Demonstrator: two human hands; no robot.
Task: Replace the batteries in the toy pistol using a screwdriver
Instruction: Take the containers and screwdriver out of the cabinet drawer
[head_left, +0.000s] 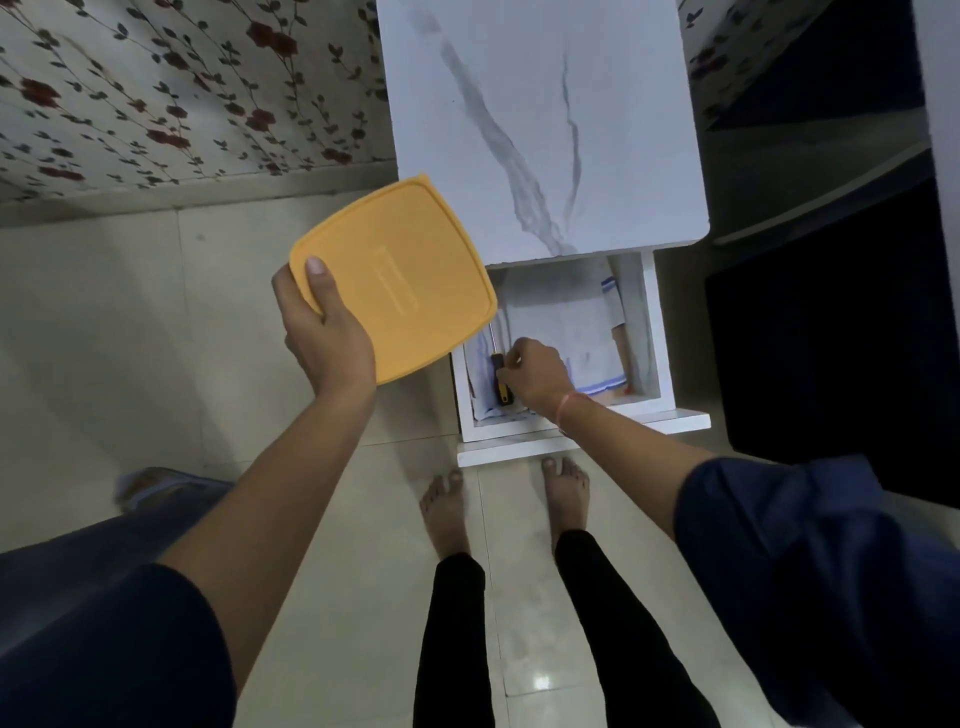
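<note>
Left hand (324, 332) is clamped on the near-left corner of an orange lid (400, 270), thumb on top and fingers underneath, holding it tilted in the air to the left of the table (545, 130). The lid's right corner overlaps the drawer's far-left corner in view. Drawer (649, 332) under the white marble-look top is pulled out toward the person. Right hand (540, 374) is inside it, fingers curled onto the black-and-yellow handle of the screwdriver (501, 382). Screwdriver lies along the drawer's left side, metal shaft pointing far, handle near. Under the hand are white papers or cloth with blue edging (566, 317); can't tell which. Bare feet (447, 509) stand on pale floor tile just near of the drawer front.
</note>
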